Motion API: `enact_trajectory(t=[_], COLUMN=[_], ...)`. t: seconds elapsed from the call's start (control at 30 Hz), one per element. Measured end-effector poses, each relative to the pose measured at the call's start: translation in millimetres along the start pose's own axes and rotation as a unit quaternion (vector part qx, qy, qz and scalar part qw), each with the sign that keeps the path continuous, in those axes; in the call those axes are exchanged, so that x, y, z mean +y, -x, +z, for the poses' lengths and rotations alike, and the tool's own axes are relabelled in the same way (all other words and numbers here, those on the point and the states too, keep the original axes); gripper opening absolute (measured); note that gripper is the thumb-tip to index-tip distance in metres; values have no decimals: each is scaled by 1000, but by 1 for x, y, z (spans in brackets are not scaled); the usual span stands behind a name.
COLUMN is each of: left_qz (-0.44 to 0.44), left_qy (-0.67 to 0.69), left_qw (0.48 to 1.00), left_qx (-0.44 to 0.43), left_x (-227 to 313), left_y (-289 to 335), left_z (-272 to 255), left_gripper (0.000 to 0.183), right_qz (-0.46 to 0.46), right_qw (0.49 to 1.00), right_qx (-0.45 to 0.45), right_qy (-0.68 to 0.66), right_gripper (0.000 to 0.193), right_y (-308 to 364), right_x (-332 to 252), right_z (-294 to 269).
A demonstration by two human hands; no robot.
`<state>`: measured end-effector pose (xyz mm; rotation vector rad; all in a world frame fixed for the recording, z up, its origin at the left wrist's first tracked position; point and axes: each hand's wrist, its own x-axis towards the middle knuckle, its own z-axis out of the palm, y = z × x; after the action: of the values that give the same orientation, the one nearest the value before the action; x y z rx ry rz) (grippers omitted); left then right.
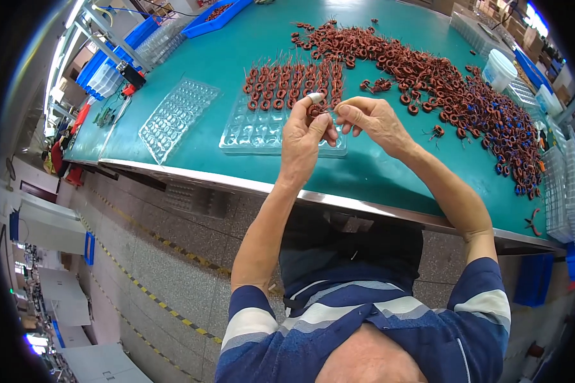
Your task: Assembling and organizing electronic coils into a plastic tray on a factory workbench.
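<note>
My left hand (300, 139) is closed on a small copper-wound ring coil (314, 110), pinched between thumb and fingers. A white cover (315, 97) sits on one of its fingertips. Close beside it, my right hand (380, 124) pinches a thin wire lead of that coil between thumb and forefinger. Both hands hover over the front right part of a clear plastic tray (237, 135). Rows of upright coils (286, 86) with wire ends pointing up fill the tray's far rows; its near pockets hold none. My left hand hides some of the pockets.
A large heap of loose coils (428, 80) spreads across the green table's right side. An unfilled clear tray (179, 118) lies to the left. Pliers (533, 222) rest near the right front edge beside stacked clear trays (558, 191). A white tub (499, 69) and blue bin (217, 18) stand farther back.
</note>
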<state>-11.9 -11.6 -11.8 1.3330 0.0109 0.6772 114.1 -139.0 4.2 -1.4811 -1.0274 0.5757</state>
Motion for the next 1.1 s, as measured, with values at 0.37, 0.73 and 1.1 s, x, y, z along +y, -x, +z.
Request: enact_trajectory(t=[0.37,0.73,1.1], left_qz=[50,34,18], left_qy=[-134,-152,-141], left_qw=[990,988,990], left_qx=[6,-3,5], left_x=[1,0,-4], left_y=[5,11,24], left_z=[5,-4,-10], left_gripper=[23,22,21], right_qz=[-25,-1,-20], right_qw=[998,999,997], right_qx=[60,31,68], right_qy=[-11,5,39], right_gripper=[33,25,29], right_y=[-1,3,4], right_x=[-16,-12,-7], right_z=[2,8,17])
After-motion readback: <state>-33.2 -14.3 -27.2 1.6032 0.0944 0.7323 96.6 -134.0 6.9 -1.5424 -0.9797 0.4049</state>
